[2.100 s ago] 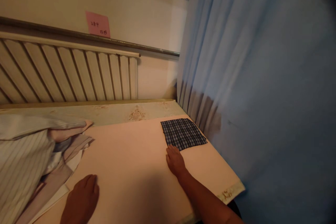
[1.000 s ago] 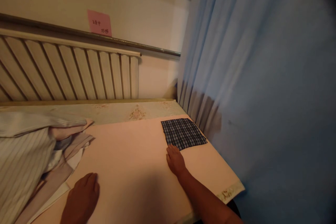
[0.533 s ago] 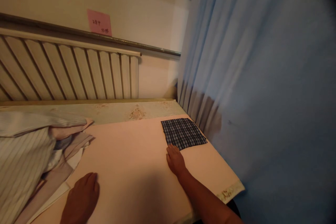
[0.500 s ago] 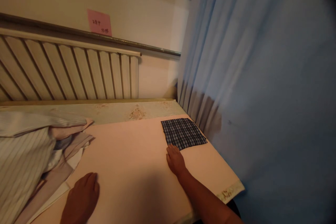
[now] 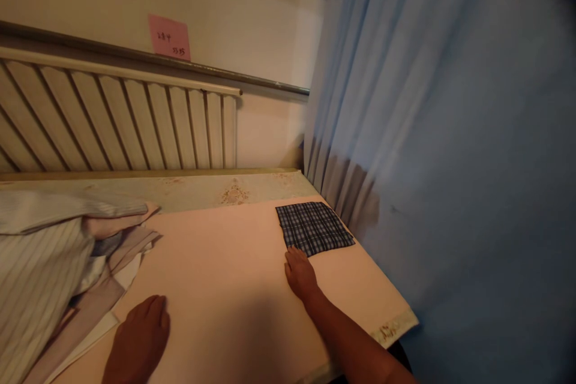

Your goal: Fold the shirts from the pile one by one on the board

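Observation:
A folded dark plaid cloth point(image 5: 317, 225) lies flat at the right of the pink sheet point(image 5: 216, 270). My right hand point(image 5: 300, 273) rests on the sheet, its outstretched fingertips at the cloth's near left corner. Whether any finger is under the cloth's edge I cannot see. At the lower left my left hand point(image 5: 143, 327) lies back up on the sheet, fingers curled under and together, with nothing visible in it. Beside it, to the left, a heap of striped garments point(image 5: 40, 276) spreads out in pale, pinkish and white layers.
A patterned table cover point(image 5: 202, 189) shows along the back and at the near right corner. Behind stand a ribbed radiator point(image 5: 135, 123) and a wall pipe, with a pink note point(image 5: 170, 38) above. A blue curtain point(image 5: 441, 162) hangs along the table's right edge.

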`<state>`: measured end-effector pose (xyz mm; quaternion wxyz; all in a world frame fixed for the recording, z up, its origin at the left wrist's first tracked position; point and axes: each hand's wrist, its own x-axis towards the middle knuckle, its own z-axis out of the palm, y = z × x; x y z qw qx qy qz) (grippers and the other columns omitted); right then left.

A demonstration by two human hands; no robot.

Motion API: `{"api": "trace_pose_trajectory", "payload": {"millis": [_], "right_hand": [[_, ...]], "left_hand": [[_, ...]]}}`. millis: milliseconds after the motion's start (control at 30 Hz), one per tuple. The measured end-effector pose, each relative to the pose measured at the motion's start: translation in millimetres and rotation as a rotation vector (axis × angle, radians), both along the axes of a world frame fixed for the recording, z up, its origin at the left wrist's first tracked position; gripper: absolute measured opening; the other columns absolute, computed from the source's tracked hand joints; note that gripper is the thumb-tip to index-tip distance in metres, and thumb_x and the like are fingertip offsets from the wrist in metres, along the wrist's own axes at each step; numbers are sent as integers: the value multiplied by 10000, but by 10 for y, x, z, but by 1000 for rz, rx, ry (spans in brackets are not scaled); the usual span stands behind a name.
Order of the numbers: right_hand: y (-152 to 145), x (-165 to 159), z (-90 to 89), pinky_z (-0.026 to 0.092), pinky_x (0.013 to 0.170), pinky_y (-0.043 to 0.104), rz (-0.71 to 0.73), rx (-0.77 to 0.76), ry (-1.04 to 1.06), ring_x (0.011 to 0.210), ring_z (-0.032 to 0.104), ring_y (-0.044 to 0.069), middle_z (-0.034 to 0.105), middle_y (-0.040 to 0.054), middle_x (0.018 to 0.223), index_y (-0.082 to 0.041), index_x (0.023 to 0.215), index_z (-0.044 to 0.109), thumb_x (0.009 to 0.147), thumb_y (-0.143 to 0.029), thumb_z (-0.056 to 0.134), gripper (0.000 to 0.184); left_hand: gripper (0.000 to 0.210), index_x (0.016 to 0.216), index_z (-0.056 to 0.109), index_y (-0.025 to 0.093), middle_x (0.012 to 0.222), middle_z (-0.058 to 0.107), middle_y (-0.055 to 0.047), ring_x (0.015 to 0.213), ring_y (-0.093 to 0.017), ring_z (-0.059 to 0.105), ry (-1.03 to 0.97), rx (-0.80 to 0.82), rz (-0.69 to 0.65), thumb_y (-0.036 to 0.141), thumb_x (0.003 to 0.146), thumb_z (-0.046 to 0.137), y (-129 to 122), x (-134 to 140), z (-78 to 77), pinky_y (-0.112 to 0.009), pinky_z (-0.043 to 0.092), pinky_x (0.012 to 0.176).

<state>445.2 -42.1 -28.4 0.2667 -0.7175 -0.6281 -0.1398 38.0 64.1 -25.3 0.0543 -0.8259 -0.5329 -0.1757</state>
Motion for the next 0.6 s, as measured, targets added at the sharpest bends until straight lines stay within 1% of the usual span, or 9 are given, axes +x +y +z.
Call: {"api": "trace_pose_trajectory", "payload": {"millis": [200, 433, 533, 600], "right_hand": [[-10, -10, 30, 343, 1115, 451, 14, 11, 13, 1278, 478, 227, 597, 88, 1300, -204, 1167, 590, 877, -139, 475, 319], [-15, -10, 28, 319, 1131, 440, 9, 0, 11, 1284, 467, 229, 584, 95, 1315, -190, 1162, 587, 884, -138, 469, 306], [-14, -9, 27, 312, 1135, 432, 3, -5, 9, 1283, 468, 224, 584, 92, 1316, -192, 1157, 589, 884, -131, 467, 306], [-12, -7, 26, 317, 1131, 429, 0, -7, 9, 1276, 475, 223, 589, 93, 1309, -189, 1160, 590, 881, -131, 473, 308]], "left_hand": [[373, 1179, 554, 143, 1237, 577, -132, 1125, -280, 520, 30, 27, 6, 286, 888, 369, -6, 2, 4, -390, 403, 901], [381, 1186, 550, 127, 1244, 571, -141, 1111, -287, 515, 33, 31, -7, 282, 902, 349, -26, 4, 13, -407, 403, 899], [383, 1193, 552, 133, 1251, 569, -138, 1129, -288, 509, 5, 9, -3, 282, 897, 361, -23, 3, 12, -414, 393, 922], [378, 1183, 566, 143, 1246, 574, -134, 1141, -293, 504, -52, -34, 4, 286, 880, 392, -16, 3, 9, -419, 390, 932]]}}
